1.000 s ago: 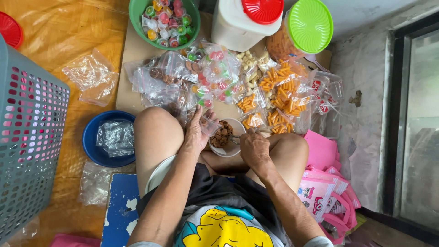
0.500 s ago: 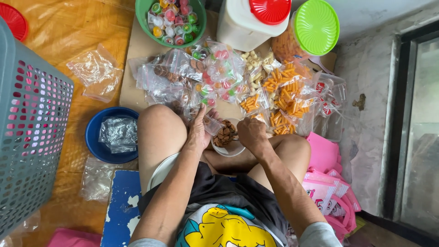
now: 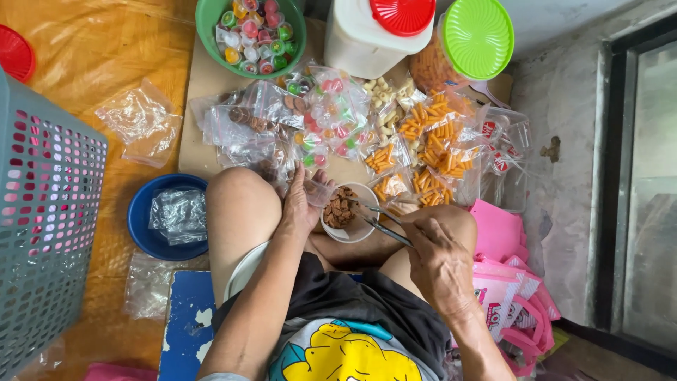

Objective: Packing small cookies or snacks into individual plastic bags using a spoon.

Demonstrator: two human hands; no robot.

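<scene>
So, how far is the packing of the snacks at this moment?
Done: many filled clear bags of orange and colourful snacks lie ahead on the cardboard. In hand: the right hand holds tongs over a white bowl of brown snacks, while the left hand holds a small clear bag. Left: the bowl has snacks, and empty bags wait in the blue bowl.

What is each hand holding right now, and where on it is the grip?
Right hand holds metal tongs by their rear end, tips in the white bowl of brown snacks. Left hand pinches a small clear bag at its edge beside the bowl.
</scene>
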